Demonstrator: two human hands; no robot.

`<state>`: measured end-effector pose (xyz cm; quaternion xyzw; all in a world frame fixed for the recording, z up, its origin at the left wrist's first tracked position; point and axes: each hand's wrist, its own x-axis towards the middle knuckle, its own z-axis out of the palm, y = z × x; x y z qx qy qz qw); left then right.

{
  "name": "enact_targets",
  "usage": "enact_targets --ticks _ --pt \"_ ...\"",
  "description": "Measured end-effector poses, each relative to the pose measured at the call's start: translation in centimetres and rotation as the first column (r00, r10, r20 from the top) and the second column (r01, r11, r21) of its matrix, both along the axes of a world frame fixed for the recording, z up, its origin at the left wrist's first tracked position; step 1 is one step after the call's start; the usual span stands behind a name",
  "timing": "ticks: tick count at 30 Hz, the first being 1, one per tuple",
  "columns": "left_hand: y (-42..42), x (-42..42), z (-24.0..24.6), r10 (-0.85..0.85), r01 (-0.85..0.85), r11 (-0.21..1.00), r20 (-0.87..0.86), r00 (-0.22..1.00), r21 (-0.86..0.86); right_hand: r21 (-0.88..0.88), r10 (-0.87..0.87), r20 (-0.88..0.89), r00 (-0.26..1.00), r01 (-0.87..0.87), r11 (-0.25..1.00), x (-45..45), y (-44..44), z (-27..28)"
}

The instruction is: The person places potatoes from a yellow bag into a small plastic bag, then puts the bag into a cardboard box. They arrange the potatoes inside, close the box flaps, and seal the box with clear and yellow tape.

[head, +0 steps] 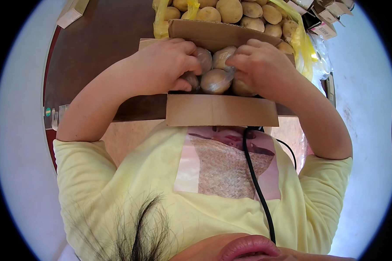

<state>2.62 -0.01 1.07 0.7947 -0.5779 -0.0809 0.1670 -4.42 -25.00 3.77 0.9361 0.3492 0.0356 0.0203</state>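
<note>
An open cardboard box (222,109) stands in front of me at the table edge, its near and far flaps folded out. Inside are several round, brown potatoes wrapped in clear plastic film, one of them a wrapped potato (215,81) in the near middle. On the left side of the box, my left hand (174,63) has its thumb and fingers around a partly hidden wrapped potato (192,80). My right hand (263,67) reaches in from the right, fingers curled against the far-middle wrapped potato (224,57) and its film. Its palm side is hidden, so its hold is unclear.
Beyond the box, a yellow plastic bag (302,55) holds many loose potatoes (229,10). Small cartons (325,29) and clear plastic (320,55) lie at the far right. Another carton (72,13) sits on the dark table (107,36). A black cable (256,182) hangs down my front.
</note>
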Motion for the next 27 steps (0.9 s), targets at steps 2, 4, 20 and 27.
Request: enact_targets --ticks 2,4,20,27 --pt "-0.5 -0.1 0.4 -0.017 0.017 0.999 0.001 1.000 -0.036 0.001 0.004 -0.075 0.997 -0.004 1.000 -0.4 0.2 -0.1" --pt "-1.0 -0.4 0.6 -0.039 0.039 0.998 -0.005 0.999 -0.042 0.022 -0.016 -0.131 0.991 0.018 1.000 -0.5 0.4 -0.5" --pt "-2.3 -0.7 -0.2 -0.173 0.172 0.985 -0.042 0.984 -0.020 -0.035 -0.171 -0.194 0.966 0.167 0.985 -1.5 -2.9 1.2" --pt "-3.2 -0.9 3.4 -0.130 0.130 0.991 -0.034 0.991 0.022 -0.005 -0.210 -0.053 0.976 0.210 0.978 -1.8 -3.2 1.3"
